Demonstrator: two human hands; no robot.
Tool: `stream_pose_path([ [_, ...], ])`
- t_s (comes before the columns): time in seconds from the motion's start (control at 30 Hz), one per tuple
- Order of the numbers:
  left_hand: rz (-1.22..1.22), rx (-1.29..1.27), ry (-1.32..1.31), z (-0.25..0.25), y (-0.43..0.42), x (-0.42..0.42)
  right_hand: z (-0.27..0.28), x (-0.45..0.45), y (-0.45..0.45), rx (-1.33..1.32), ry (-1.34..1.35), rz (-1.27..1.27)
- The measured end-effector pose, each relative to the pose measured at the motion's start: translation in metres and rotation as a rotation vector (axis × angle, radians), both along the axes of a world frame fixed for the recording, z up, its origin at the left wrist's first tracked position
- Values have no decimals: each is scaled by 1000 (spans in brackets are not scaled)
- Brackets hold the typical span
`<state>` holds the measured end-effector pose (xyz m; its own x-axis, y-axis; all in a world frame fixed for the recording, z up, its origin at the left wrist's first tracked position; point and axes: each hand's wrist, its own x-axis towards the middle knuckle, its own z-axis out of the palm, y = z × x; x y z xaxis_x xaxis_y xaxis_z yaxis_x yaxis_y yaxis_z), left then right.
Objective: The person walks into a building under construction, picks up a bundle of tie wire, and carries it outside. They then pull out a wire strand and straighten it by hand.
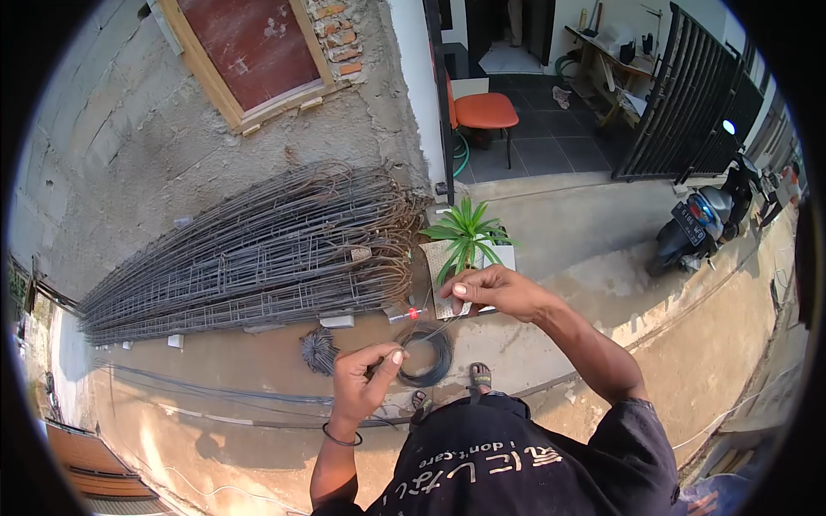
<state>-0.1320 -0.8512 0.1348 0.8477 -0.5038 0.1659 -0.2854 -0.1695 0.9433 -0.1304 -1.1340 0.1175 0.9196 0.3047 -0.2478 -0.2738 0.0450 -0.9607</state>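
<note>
My left hand (pixel 366 378) is closed in a pinch, with thumb and forefinger together, in front of a coil of dark wire (pixel 449 354) on the ground. Higher and to the right, my right hand (pixel 501 292) also pinches, near the potted plant (pixel 469 230). A thin wire (pixel 440 328) appears to stretch between the two hands; its ends are hidden in the fingers. Beyond my left hand lies a bundle of short grey wires (pixel 319 351). A small red and silver object (pixel 408 316) rests by the rebar; its kind is unclear.
A long stack of rebar cages (pixel 284 245) lies along the rough wall (pixel 129 138). Thin rods (pixel 224 390) stretch along the ground at left. An orange chair (pixel 484 112) stands in the doorway, near a black gate (pixel 680 95). A motorbike (pixel 701 219) is parked at right.
</note>
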Motion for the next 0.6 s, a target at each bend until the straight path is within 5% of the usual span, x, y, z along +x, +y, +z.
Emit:
stream_pose_path([
  [0.1, 74, -34, 8, -8, -2, 4, 3, -6, 5, 97, -56, -10],
  [0.17, 70, -17, 0, -14, -3, 6, -9, -7, 9, -344, -488, -138],
  [0.33, 256, -145, -16, -17, -12, 5, -5, -18, 22, -428, -313, -224],
  [0.43, 328, -22, -46, -20, -1, 21, 7, -23, 21, -443, -647, -107],
  [0.5, 291, -9, -136, -24, -1, 21, 23, -28, 24, -481, -734, -115],
  [0.6, -81, 127, -23, -15, 1, 13, 40, -12, 17, -502, -821, -166],
])
